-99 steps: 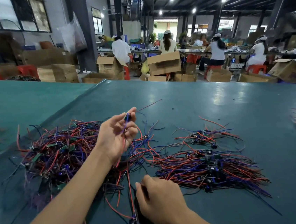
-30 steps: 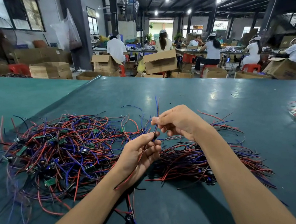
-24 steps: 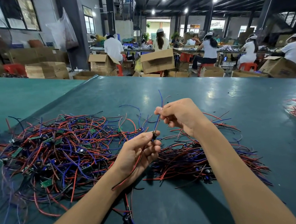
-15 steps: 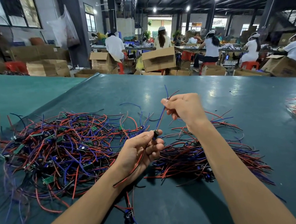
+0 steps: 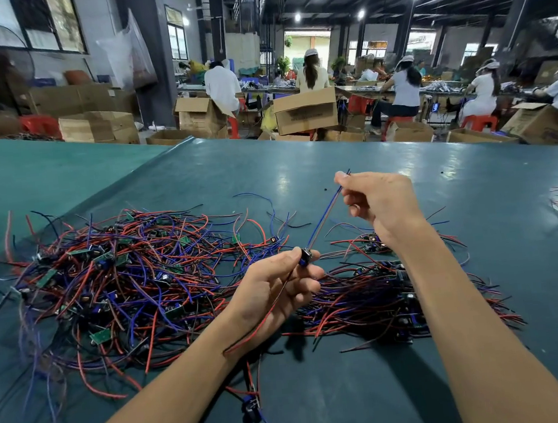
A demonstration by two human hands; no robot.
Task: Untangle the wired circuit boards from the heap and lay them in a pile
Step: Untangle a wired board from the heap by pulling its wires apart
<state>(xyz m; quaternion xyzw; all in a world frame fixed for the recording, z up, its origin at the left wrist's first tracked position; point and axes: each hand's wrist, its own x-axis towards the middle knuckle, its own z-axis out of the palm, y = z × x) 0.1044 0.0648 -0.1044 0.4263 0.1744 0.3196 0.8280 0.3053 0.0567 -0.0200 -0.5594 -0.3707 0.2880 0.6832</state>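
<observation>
A busy workshop; a wide green bench lies under both hands. The left hand pinches a small board at its fingertips, a red lead trailing across the palm. The right hand pinches that board's wires near their free ends, drawn straight between the two. The heap lies left, the pile right. The piece looks light, its wires limp and snag-prone. It is probably best held by the board's edges, since tugging could strain the joints.
</observation>
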